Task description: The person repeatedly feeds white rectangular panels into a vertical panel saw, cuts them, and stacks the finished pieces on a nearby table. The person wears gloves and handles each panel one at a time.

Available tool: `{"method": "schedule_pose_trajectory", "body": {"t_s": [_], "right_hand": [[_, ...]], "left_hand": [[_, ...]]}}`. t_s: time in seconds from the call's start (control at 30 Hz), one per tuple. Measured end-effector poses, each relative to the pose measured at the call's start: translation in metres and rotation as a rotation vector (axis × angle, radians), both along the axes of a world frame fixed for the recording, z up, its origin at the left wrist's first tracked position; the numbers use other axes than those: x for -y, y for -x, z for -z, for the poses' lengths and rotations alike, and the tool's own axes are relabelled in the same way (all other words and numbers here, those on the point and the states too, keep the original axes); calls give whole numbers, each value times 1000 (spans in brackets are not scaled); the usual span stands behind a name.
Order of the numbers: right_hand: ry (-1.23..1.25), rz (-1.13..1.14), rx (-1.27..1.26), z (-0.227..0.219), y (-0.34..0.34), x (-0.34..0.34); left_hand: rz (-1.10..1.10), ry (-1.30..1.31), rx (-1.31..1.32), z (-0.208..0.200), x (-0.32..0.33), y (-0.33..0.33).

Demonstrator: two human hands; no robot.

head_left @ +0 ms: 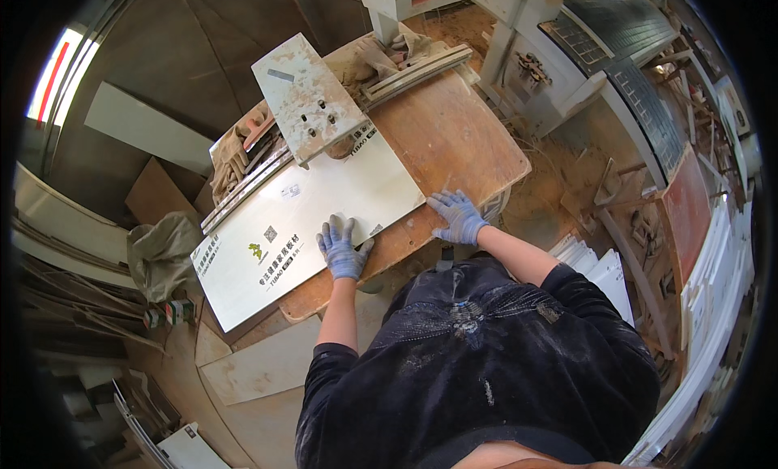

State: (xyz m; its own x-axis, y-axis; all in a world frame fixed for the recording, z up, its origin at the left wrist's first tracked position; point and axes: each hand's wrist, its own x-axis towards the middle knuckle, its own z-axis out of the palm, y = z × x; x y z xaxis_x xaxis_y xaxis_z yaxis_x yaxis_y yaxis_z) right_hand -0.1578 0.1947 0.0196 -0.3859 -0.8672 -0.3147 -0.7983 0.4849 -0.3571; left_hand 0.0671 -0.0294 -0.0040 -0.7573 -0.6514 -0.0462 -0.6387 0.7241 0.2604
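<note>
A long white board [324, 201] with printed marks lies on a worn wooden worktable [454, 128]. Its far edge sits against a metal fence [247, 189]. Over the far part of the board hangs a dusty whitish machine head [312, 96] with dark bolts; what is beneath it is mostly hidden. My left hand [344, 250], in a blue-grey glove, lies flat on the board near its closer edge, fingers spread. My right hand [456, 216], gloved alike, rests at the board's near right corner with fingers stretched out, partly over the tabletop.
Work gloves [235, 153] lie behind the fence at left, and a second fence section [417, 76] runs at far right. A crumpled grey sack [162, 254] stands at left. White panels [596, 270] lean behind my right arm. Sawdust covers the floor [567, 173] at right.
</note>
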Motion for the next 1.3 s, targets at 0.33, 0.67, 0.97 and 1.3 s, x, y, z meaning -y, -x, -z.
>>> {"method": "schedule_pose_trajectory", "body": {"t_s": [0.33,0.67,0.97,1.3], "right_hand": [[35,-52,-2,3,-2,0],[11,-67,-10,4,-7,4],[56,-47,-3,6,-14,6],[39,-33,-13,6,-22,10]], "left_hand": [[8,17,13,3,3,-5],[8,31,7,4,6,-10],[6,36,14,5,9,-15],[-1,37,19,6,12,-20]]}}
